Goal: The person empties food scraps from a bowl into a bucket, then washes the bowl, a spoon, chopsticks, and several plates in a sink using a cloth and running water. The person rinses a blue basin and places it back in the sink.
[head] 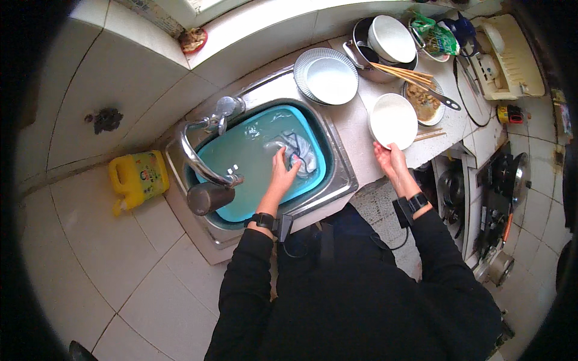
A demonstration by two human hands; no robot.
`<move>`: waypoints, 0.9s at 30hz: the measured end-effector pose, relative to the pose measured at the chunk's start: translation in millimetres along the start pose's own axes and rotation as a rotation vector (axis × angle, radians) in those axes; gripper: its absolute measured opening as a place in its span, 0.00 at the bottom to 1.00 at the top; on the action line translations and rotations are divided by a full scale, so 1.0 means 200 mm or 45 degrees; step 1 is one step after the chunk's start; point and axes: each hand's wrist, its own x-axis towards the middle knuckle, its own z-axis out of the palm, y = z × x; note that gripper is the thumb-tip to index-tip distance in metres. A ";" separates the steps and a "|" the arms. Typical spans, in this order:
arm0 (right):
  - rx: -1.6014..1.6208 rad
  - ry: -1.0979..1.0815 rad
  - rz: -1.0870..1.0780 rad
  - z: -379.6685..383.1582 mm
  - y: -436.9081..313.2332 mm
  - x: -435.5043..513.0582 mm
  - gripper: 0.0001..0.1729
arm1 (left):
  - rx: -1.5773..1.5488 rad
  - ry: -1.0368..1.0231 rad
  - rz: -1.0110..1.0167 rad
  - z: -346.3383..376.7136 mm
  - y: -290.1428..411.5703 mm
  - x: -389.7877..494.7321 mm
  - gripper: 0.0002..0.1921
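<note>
My left hand (283, 170) is over the turquoise plastic basin (321, 169), its thumb and fingers apart beside a wet grey-white cloth (301, 151). That cloth lies partly under cloudy water, and I cannot tell whether my fingers touch it. At the counter to the right, my right hand (391, 161) grips the near rim of a white bowl (393, 121). The bowl's pale inside faces up. The basin fills most of a stainless steel sink (345, 180).
A chrome faucet (187, 146) arches over the basin's left side. Stacked plates (332, 76) stand behind the sink. Further right are a pot (361, 34) with bowls, chopsticks (397, 72) and a plate of food scraps (422, 106). A yellow jug (140, 176) stands left.
</note>
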 end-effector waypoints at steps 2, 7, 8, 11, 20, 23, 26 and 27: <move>-0.397 0.027 -0.096 0.03 0.05 -0.13 0.20 | -0.401 -0.114 -0.097 -0.06 0.07 -0.02 0.34; -1.202 -0.488 0.102 0.29 0.31 -0.34 0.21 | -1.489 -0.483 -0.335 -0.17 0.18 -0.16 0.38; -1.314 -0.556 0.248 0.36 0.39 -0.33 0.22 | -1.493 -0.438 -0.397 -0.19 0.16 -0.19 0.38; -1.413 -0.846 0.625 0.54 0.60 -0.23 0.27 | -1.457 -0.095 -0.630 -0.35 0.02 -0.28 0.32; -2.671 -0.738 -0.753 0.66 0.95 0.14 0.27 | -0.154 0.267 -0.847 -0.54 -0.29 -0.30 0.17; -2.142 -0.676 -0.568 0.70 0.95 0.13 0.25 | -0.268 0.260 -0.849 -0.50 -0.16 -0.28 0.20; -1.827 -0.736 -0.499 0.71 0.98 0.04 0.23 | -0.613 0.130 -0.839 -0.47 -0.01 -0.26 0.24; -1.742 -0.814 -0.580 0.70 1.00 0.01 0.23 | -0.641 0.081 -0.812 -0.46 0.03 -0.26 0.25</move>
